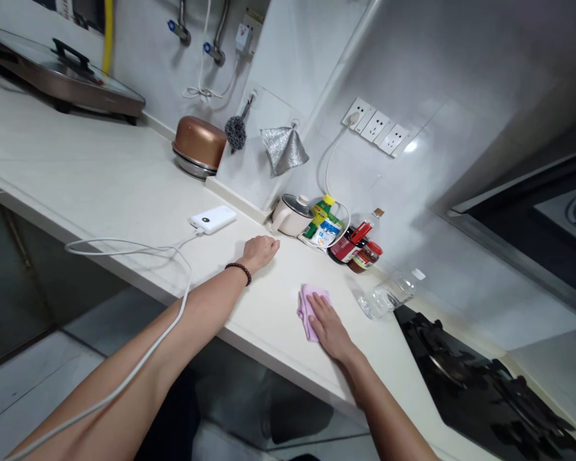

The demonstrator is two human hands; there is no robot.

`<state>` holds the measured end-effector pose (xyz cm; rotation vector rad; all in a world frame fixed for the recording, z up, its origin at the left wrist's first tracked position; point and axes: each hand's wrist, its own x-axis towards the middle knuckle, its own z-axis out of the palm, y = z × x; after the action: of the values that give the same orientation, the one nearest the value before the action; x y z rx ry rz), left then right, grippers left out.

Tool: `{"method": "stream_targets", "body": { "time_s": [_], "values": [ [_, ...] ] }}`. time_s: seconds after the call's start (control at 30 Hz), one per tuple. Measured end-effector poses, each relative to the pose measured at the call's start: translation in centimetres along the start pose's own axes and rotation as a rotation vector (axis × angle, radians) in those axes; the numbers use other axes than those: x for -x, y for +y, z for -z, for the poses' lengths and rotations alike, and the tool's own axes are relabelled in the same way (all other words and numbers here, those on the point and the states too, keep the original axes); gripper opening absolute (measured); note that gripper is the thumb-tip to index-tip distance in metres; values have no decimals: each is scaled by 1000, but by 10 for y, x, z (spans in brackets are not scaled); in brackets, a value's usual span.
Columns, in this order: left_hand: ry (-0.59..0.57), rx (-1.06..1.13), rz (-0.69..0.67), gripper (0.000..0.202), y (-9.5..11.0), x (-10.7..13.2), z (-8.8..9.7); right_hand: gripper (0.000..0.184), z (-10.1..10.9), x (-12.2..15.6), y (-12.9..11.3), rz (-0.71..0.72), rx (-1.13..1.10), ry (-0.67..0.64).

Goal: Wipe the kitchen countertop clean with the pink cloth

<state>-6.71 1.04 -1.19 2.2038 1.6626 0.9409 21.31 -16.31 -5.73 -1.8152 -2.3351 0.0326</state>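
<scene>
My right hand [330,328] lies flat with its fingers stretched out on a small pink cloth [308,307], pressing it onto the pale countertop [100,179]. My left hand [260,251] rests on the counter farther left, fingers curled under into a loose fist with nothing visible in it. A bead bracelet circles that wrist. Just left of this hand lies a white power bank [214,219], its white cable [125,248] looping over the counter edge and across my left forearm.
Against the wall stand a small white pot [291,215], a green bottle [322,221], dark sauce jars [358,250] and a clear bottle [388,296] lying down. A black gas hob [480,384] is at right. A copper pan [199,146] and an electric griddle [62,70] sit at left.
</scene>
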Motion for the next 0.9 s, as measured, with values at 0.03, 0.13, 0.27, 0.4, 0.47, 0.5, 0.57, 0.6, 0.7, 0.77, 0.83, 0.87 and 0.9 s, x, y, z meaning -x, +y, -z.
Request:
{"method": "stream_targets", "body": {
  "time_s": [0.03,0.13,0.27,0.4,0.47,0.5,0.57,0.6,0.7,0.77,0.83,0.87,0.9],
  "values": [
    [2,5,4,48,0,0,1,62,2,13,-8,24,-10,-10],
    [10,29,4,47,2,1,2,59,9,43,-19,55,-40,-27],
    [11,46,-12,49,7,1,1,59,13,49,-19,59,-51,-54],
    [16,76,-21,51,10,0,-1,61,7,10,-9,64,-40,-66],
    [23,87,-22,51,11,0,0,63,2,-21,-2,50,-30,-60],
    [27,92,-22,51,11,0,0,64,-1,-38,2,38,-24,-56],
    [31,101,-25,49,11,0,1,66,-7,-76,9,6,-11,-53],
    [31,105,-27,49,12,0,1,66,-10,-95,12,-14,-4,-53],
    [33,110,-46,49,13,0,1,66,-17,-152,14,-75,15,-57],
    [32,99,-53,49,13,1,1,65,-20,-186,10,-110,26,-59],
    [28,82,-53,49,14,1,3,64,-24,-210,-1,-131,36,-59],
    [27,75,-52,49,14,1,4,64,-26,-219,-8,-129,39,-59],
    [26,71,-50,49,14,1,6,64,-28,-225,-17,-112,37,-59]
  ]
}}
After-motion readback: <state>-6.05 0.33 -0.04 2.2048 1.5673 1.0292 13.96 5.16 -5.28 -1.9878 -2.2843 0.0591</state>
